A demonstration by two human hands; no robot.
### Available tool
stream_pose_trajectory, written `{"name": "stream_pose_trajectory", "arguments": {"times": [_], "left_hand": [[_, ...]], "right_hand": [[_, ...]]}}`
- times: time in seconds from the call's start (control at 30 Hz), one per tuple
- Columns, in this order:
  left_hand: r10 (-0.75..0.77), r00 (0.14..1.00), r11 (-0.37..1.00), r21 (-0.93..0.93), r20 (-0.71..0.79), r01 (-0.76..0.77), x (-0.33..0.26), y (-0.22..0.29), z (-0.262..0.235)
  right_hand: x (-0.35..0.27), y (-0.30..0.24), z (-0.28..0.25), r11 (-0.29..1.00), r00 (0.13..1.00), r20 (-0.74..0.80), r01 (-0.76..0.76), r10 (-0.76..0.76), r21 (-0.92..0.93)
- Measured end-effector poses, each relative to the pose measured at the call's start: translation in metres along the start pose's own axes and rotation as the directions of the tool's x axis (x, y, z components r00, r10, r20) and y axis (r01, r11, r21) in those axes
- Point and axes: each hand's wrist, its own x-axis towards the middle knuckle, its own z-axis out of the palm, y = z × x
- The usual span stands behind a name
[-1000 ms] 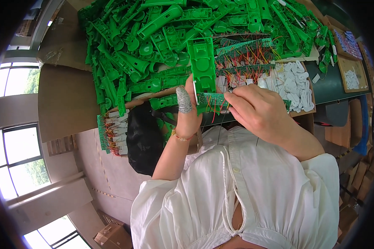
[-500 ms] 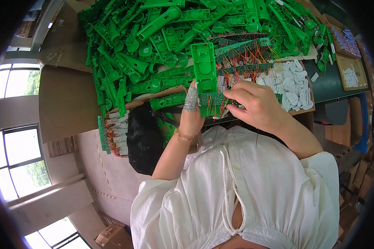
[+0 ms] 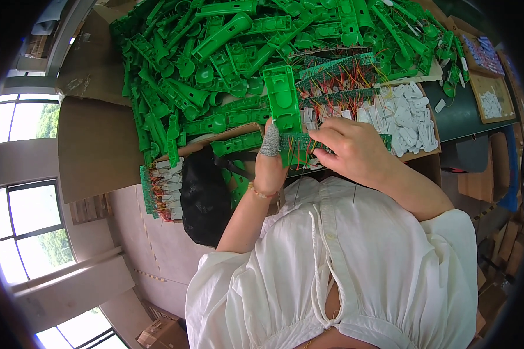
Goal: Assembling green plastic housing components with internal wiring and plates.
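Observation:
A green plastic housing half [image 3: 283, 99] stands nearly upright in my left hand [image 3: 269, 160], its hollow inside toward me. Grey tape wraps that thumb. Across the lower end of the housing lies a strip of green circuit boards [image 3: 300, 142] with red and yellow wires. My right hand [image 3: 352, 145] is at the strip, thumb and forefinger closed near the wires; the strip reaches out behind this hand. What exactly the fingertips pinch is too small to make out. More wired circuit boards [image 3: 337, 72] lie in rows just beyond.
A big heap of green housings [image 3: 215, 58] covers the far side. White plastic parts [image 3: 413, 119] fill a cardboard tray at the right. To the left are a black mesh bag [image 3: 205, 198], wired boards with white parts [image 3: 163, 192] and a tall cardboard flap [image 3: 96, 148].
The housing's upper end has tilted slightly left and moved a little lower. My right hand has shifted slightly left along the circuit board strip.

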Motion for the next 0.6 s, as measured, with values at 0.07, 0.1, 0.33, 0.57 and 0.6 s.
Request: {"name": "stream_pose_trajectory", "arguments": {"times": [0.07, 0.1, 0.33, 0.57, 0.6], "left_hand": [[-0.002, 1.000, 1.000, 0.018, -0.025, 0.002, -0.003, -0.001, 0.000], [-0.015, 1.000, 1.000, -0.026, -0.027, 0.014, -0.003, 0.000, 0.002], [0.071, 0.997, 0.976, 0.205, 0.011, -0.071, -0.002, -0.004, -0.005], [0.044, 0.993, 0.980, 0.199, -0.112, -0.021, 0.008, -0.018, -0.010], [0.050, 0.996, 0.970, 0.243, -0.079, -0.029, 0.007, -0.019, -0.013]], "right_hand": [[-0.004, 0.004, 0.004, 0.999, 0.999, -0.038, 0.003, -0.002, 0.033], [-0.004, 0.007, 0.004, 0.999, 1.000, -0.028, 0.003, -0.002, 0.048], [-0.006, 0.014, 0.011, 0.999, 0.998, -0.048, 0.029, -0.027, 0.039], [-0.003, 0.025, 0.028, 0.994, 1.000, 0.028, 0.004, -0.001, -0.108], [-0.005, 0.026, 0.027, 0.997, 1.000, 0.018, 0.009, -0.007, -0.081]]}}
